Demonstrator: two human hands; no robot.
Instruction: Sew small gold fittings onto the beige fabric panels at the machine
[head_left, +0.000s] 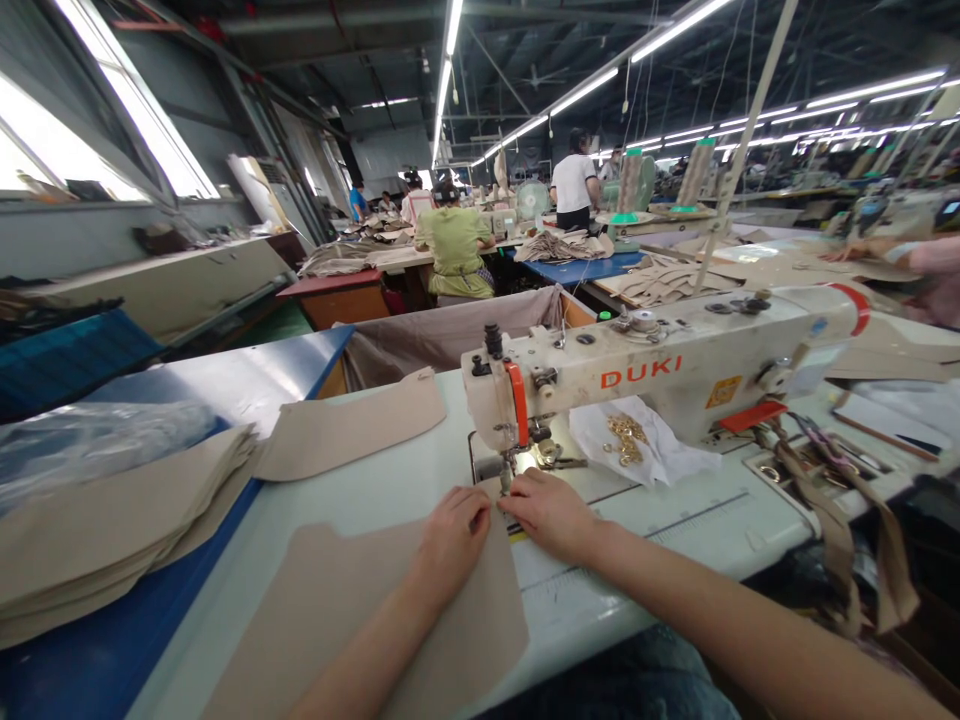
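A beige fabric panel (375, 590) lies flat on the pale sewing table, its upper corner under the needle area of a white sewing machine (645, 370). My left hand (454, 545) is closed at that corner, its thumb and fingers pinching the fabric just left of the presser foot (505, 478). Close on the other side, my right hand (547, 512) has its fingers pressed together in front of the foot. What sits between its fingertips is hidden. Small gold rings (627, 440) are heaped on a white cloth (675, 450) behind my right hand.
Another beige panel (360, 420) lies at the table's back left. A stack of panels (127, 510) and clear plastic (105, 440) rest on the blue side table (97, 650). Straps (832, 520) and scissors (840, 455) are right. Co-workers sit and stand beyond.
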